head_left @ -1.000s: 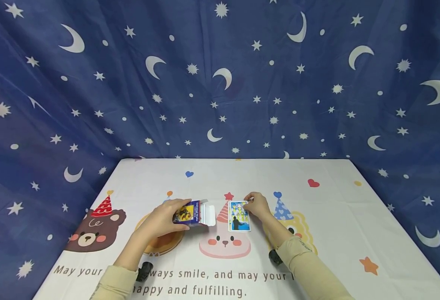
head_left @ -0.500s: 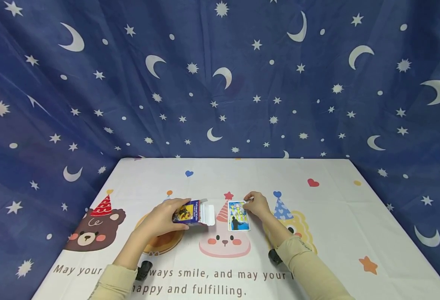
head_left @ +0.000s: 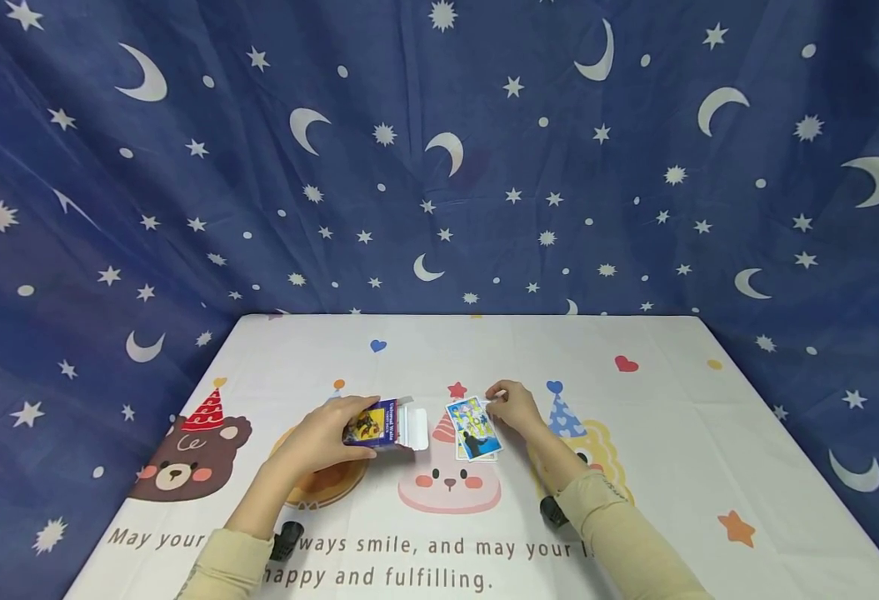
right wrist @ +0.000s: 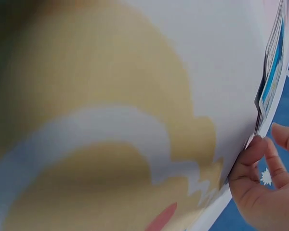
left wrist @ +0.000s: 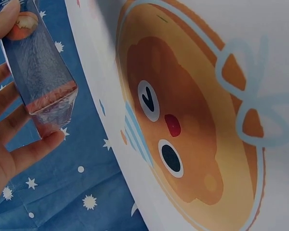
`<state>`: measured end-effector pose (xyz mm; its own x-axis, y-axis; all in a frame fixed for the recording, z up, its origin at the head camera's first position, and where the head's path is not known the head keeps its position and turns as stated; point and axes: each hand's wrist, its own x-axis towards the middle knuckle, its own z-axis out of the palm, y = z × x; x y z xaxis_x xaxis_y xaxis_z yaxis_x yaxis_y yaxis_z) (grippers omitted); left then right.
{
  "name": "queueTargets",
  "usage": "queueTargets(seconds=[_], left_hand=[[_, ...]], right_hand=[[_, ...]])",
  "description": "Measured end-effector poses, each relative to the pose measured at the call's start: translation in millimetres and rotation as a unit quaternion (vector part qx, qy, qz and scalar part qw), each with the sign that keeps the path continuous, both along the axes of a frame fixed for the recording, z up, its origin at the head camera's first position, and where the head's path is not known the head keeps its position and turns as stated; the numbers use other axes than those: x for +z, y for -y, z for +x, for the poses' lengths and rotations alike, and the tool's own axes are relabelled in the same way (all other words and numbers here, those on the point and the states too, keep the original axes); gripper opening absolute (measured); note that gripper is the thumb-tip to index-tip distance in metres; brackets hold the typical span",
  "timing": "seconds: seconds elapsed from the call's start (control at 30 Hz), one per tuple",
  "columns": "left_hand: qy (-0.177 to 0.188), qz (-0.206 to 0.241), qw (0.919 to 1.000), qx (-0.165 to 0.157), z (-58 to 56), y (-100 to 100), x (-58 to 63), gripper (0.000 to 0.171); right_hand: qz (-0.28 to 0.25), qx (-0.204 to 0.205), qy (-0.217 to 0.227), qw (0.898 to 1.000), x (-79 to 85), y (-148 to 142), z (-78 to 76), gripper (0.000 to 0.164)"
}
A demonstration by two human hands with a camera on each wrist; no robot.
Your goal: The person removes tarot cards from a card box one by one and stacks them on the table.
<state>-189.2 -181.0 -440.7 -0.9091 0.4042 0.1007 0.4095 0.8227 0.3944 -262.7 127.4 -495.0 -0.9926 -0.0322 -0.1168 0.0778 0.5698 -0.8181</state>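
My left hand (head_left: 327, 435) holds a purple tarot card box (head_left: 372, 425) lying sideways, its white end flap (head_left: 416, 429) folded out to the right. In the left wrist view the fingers and thumb curl round the box (left wrist: 38, 62), which has clear plastic wrap at its end. Right of the flap lies a stack of tarot cards (head_left: 474, 427), picture side up, with the upper part turned askew over the lower cards. At the stack's upper right corner my right hand (head_left: 516, 408) pinches the card edges; the right wrist view shows its thumb (right wrist: 253, 149) against them.
A white printed cloth (head_left: 439, 358) covers the table, with a blue star-and-moon curtain (head_left: 439, 208) behind it. Black wrist devices sit under the left wrist (head_left: 287, 542) and right wrist (head_left: 553, 512).
The upper cards of the stack have turned, their far end swinging left, so lower cards show beneath. My right fingers have shifted slightly at the corner. The left hand and box stay nearly still.
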Motion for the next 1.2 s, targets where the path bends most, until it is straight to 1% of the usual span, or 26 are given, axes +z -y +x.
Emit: queueTargets(seconds=[0.1,0.2,0.37,0.47,0.53,0.7,0.8,0.9,1.03,1.1,1.2], left_hand=[[0.001,0.000,1.0000,-0.003,0.1,-0.1,0.2,0.077],[0.000,-0.001,1.0000,-0.003,-0.1,-0.5,1.1,0.077],[-0.003,-0.007,1.0000,0.002,-0.5,-0.7,2.9,0.077],[-0.002,-0.007,1.0000,0.000,-0.6,-0.7,3.4,0.077],[-0.002,-0.006,1.0000,-0.002,-0.5,-0.8,3.4,0.077],[-0.001,-0.003,1.0000,-0.005,-0.1,-1.2,2.8,0.077],[0.001,-0.004,1.0000,-0.006,0.6,-1.2,1.6,0.077],[0.002,-0.003,1.0000,-0.003,1.0,-1.7,1.9,0.077],[-0.001,-0.006,1.0000,-0.002,0.2,-0.5,3.5,0.077],[-0.003,-0.008,0.9999,-0.005,-0.3,0.6,3.9,0.077],[-0.006,-0.009,0.9999,-0.007,0.0,1.9,3.8,0.077]], right_hand=[[0.003,0.023,-0.003,1.000,-0.2,-1.2,-2.2,0.020],[0.013,0.038,-0.003,0.999,0.3,-2.6,-5.8,0.019],[0.050,0.058,-0.011,0.997,3.8,-1.5,-13.0,0.015],[0.087,0.056,-0.013,0.995,7.5,3.8,-16.1,0.017],[0.116,0.048,-0.008,0.992,9.3,9.0,-17.7,0.022],[0.196,0.036,0.005,0.980,11.5,22.3,-19.7,0.034],[0.219,0.027,0.010,0.975,10.3,28.6,-20.7,0.037],[0.221,0.010,0.017,0.975,10.0,32.3,-21.9,0.037],[0.207,-0.002,0.029,0.978,10.4,33.3,-24.5,0.037],[0.191,-0.006,0.038,0.981,10.5,32.0,-25.9,0.036],[0.148,-0.013,0.053,0.988,13.1,28.0,-28.1,0.033]])
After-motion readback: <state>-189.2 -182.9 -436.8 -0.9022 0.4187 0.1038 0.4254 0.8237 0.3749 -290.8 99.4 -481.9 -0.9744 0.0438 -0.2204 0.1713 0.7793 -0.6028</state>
